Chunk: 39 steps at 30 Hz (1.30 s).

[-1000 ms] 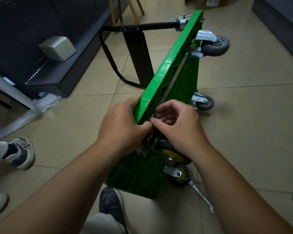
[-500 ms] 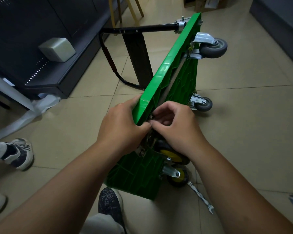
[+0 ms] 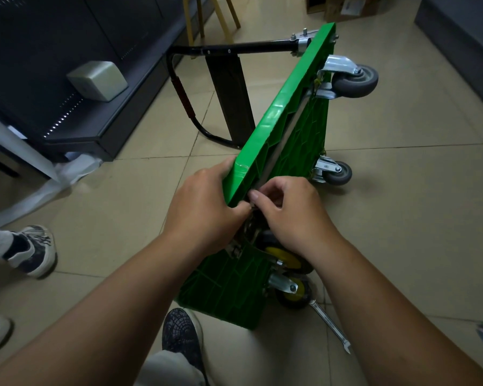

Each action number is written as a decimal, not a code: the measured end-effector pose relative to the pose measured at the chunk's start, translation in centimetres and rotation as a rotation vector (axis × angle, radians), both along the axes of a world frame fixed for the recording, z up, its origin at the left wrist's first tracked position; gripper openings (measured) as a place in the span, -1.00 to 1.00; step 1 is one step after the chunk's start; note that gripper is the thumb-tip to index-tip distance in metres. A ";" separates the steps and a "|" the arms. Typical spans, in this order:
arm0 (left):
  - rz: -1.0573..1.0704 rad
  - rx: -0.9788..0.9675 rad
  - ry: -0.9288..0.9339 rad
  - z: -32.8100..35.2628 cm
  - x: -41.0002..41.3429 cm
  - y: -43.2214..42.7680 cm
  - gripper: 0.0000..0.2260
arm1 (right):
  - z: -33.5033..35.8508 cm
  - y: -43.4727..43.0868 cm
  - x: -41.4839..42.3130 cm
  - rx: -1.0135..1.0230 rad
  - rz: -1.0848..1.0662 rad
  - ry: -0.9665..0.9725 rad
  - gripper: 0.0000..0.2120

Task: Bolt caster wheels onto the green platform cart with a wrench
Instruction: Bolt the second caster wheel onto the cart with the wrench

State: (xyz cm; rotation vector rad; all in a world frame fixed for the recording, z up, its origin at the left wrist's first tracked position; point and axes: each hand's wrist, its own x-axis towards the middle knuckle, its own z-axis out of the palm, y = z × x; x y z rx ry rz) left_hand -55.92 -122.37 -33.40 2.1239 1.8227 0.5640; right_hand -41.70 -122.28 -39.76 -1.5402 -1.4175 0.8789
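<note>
The green platform cart [image 3: 287,115] stands on its long edge on the tiled floor, underside facing right. Two grey caster wheels [image 3: 353,79] sit at its far end. Two yellow-hubbed casters [image 3: 287,260] are at the near end, the upper one partly hidden under my right wrist. My left hand [image 3: 204,210] grips the cart's near top corner. My right hand [image 3: 287,213] has curled fingers pinching something small at the caster mount just under that corner; the item itself is hidden. A silver wrench [image 3: 331,327] lies on the floor beside the lower yellow caster.
The cart's black folded handle [image 3: 184,98] juts left toward a dark shelf unit [image 3: 76,79] with a grey box on it. My shoe [image 3: 183,332] is at the cart's near bottom corner. Another person's sneakers [image 3: 32,250] stand at left. Open tiles lie to the right.
Both hands stay at the near corner; my right fingers have shifted slightly at the mount. The cart and wrench have not moved.
</note>
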 end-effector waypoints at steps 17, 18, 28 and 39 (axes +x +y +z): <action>0.011 -0.012 0.025 0.1 0.0 0.1 -0.32 | -0.3 0.3 0.3 0.031 0.031 0.111 -0.92; 0.014 -0.020 0.019 0.1 -0.1 0.1 -0.32 | -0.2 0.4 0.5 0.017 0.049 0.090 -0.91; 0.046 -0.060 -0.015 0.4 0.1 -0.2 -0.32 | -13.9 -2.2 8.0 -0.345 -0.304 0.067 -0.83; 0.015 -0.064 -0.027 0.2 -0.4 -0.2 -0.23 | -28.5 -10.7 8.2 -0.642 0.031 -0.560 -0.77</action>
